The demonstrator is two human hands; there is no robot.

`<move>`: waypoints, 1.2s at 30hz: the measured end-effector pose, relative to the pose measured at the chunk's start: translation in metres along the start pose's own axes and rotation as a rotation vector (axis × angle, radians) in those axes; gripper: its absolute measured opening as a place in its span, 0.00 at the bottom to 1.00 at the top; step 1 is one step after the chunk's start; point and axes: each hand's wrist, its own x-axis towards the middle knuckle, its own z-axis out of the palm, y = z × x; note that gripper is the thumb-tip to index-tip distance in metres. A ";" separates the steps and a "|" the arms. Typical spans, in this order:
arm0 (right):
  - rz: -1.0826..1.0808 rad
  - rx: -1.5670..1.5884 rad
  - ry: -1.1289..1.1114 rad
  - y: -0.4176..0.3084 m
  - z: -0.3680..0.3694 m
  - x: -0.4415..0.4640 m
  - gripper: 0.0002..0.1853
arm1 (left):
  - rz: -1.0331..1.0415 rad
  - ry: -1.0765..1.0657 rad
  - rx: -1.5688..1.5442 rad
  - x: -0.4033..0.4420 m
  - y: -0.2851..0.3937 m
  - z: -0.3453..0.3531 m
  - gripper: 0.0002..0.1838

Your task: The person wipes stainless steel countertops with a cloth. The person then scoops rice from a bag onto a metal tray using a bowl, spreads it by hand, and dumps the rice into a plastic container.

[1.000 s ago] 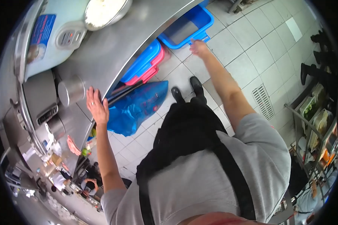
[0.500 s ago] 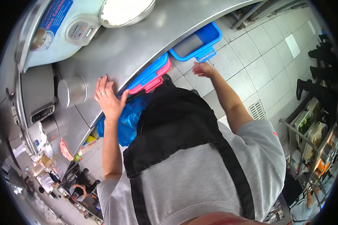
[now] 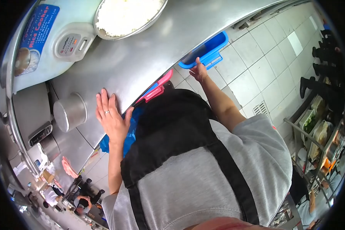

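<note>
My left hand (image 3: 114, 117) lies flat on the steel counter (image 3: 153, 57) near its edge, fingers spread, a ring on one finger. Below the counter's far edge, my right hand (image 3: 197, 71) grips the near rim of a blue plastic bin (image 3: 212, 57), with a finger over the rim. Part of that bin is hidden under the counter. Closer to my body, a pink-rimmed bin (image 3: 157, 90) with some blue beside it sticks out from beneath the counter. A blue plastic bag (image 3: 130, 138) shows between my left forearm and my black apron (image 3: 168, 122).
A steel bowl of white rice (image 3: 128, 17) stands on the counter beside a rice cooker (image 3: 67, 44). A round steel container (image 3: 69, 112) sits left of my left hand. A wire rack (image 3: 310, 134) holding trays is at the right, with dark-clothed people (image 3: 310, 86) beyond the tiled floor.
My right hand has moved from beside the blue bin onto its rim. Both bins now show less beyond the counter's edge, and the view has shifted. My left hand stays on the counter.
</note>
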 end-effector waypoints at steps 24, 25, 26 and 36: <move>0.073 -0.215 -0.269 0.014 -0.070 0.016 0.15 | -0.536 -0.071 -0.173 -0.206 0.055 -0.015 0.32; -0.106 -0.590 -0.518 0.018 -0.108 0.068 0.19 | -0.654 -0.147 -0.164 -0.233 0.062 -0.013 0.32; -0.374 -0.905 -0.712 0.023 -0.143 0.114 0.24 | -0.770 -0.221 -0.157 -0.260 0.067 -0.012 0.33; 0.070 -2.142 -0.415 0.012 -0.038 -0.014 0.33 | -1.732 -0.495 -0.476 -0.546 0.155 0.017 0.26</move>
